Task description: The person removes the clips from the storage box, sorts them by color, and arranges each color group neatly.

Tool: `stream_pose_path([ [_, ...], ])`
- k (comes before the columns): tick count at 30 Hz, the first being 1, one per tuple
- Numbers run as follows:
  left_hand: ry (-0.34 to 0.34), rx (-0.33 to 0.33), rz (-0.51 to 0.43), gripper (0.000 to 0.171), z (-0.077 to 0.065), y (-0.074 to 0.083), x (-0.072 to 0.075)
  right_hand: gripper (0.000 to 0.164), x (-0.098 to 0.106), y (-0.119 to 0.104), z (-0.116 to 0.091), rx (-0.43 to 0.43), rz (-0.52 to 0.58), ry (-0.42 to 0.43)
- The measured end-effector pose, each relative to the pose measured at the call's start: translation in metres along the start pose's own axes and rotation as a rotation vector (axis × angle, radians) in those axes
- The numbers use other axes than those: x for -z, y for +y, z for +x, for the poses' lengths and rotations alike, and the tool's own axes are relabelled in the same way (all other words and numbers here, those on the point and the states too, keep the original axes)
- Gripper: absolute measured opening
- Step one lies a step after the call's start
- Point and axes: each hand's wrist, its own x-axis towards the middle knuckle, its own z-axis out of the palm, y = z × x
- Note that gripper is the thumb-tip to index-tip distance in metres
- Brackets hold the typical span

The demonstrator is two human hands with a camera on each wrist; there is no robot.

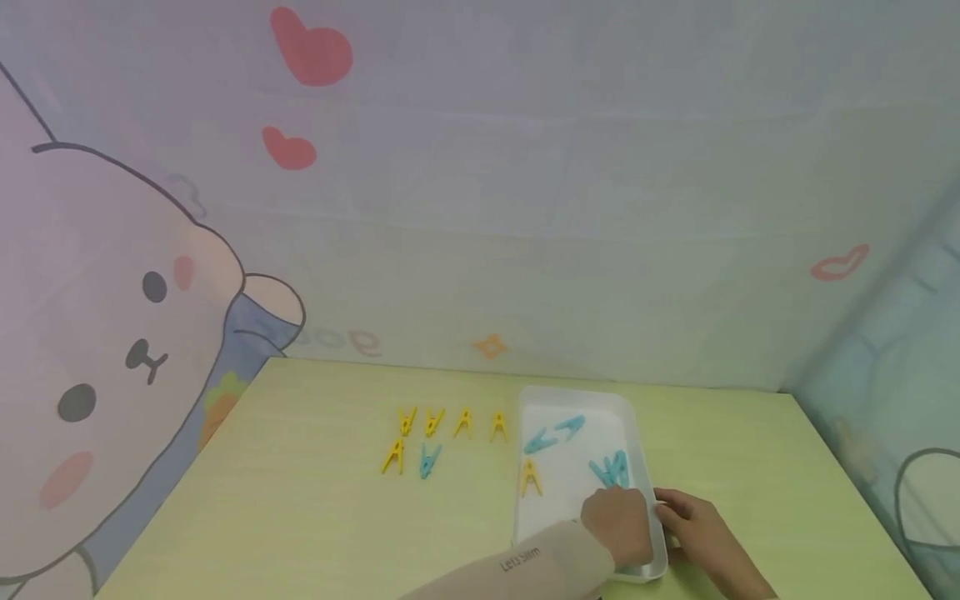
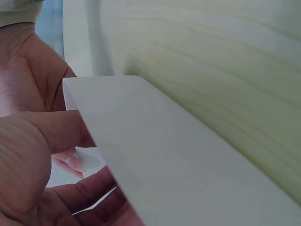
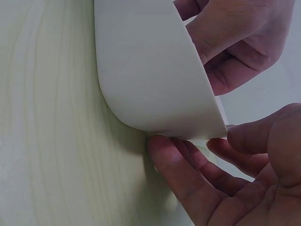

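Observation:
In the head view a white tray (image 1: 542, 517) stands on the table. My left hand (image 1: 618, 523) reaches down inside its near right part, fingertips hidden there. The right wrist view shows the left hand (image 3: 240, 44) behind the tray wall with bent fingers; whether they hold anything is hidden. My right hand (image 1: 701, 529) grips the tray's right side, its thumb at the rim and its fingers against the outer wall (image 3: 146, 70). Blue clothespins (image 1: 540, 441) lie in the tray, a pair close together (image 1: 619, 468) just beyond the left hand, along with a yellow clothespin (image 1: 530, 477).
Left of the tray, several yellow clothespins (image 1: 462, 422) lie on the pale wood-grain table (image 1: 330, 508). One blue clothespin (image 1: 429, 461) is beside a yellow clothespin (image 1: 393, 456) in the nearer row. A printed cloth backdrop (image 1: 562, 208) rises behind the table.

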Motion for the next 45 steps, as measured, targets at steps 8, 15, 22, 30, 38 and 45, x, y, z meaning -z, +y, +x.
stream_pose_path([
  [8, 0.019, 0.004, -0.033, 0.024, 0.000, -0.003, -0.001, 0.040, -0.002, 0.000, 0.001, -0.017, 0.000, 0.009],
  [15, -0.029, -0.015, -0.130, 0.022, 0.000, -0.010, 0.008, 0.040, 0.000, -0.001, 0.003, -0.028, -0.014, 0.004],
  [22, -0.051, -0.019, -0.219, 0.024, 0.003, -0.019, 0.009, 0.040, 0.000, 0.001, 0.003, -0.027, -0.003, 0.003],
  [30, -0.144, 0.026, -0.434, 0.024, 0.006, -0.037, 0.017, 0.040, -0.001, 0.001, 0.005, -0.030, -0.015, 0.007],
  [38, -0.155, 0.036, -0.522, 0.026, 0.010, -0.049, 0.024, 0.041, -0.001, 0.001, 0.005, -0.034, -0.027, 0.012],
  [45, -0.171, 0.043, -0.667, 0.019, 0.006, -0.061, 0.032, 0.041, -0.003, -0.004, 0.002, -0.039, -0.044, 0.017],
])
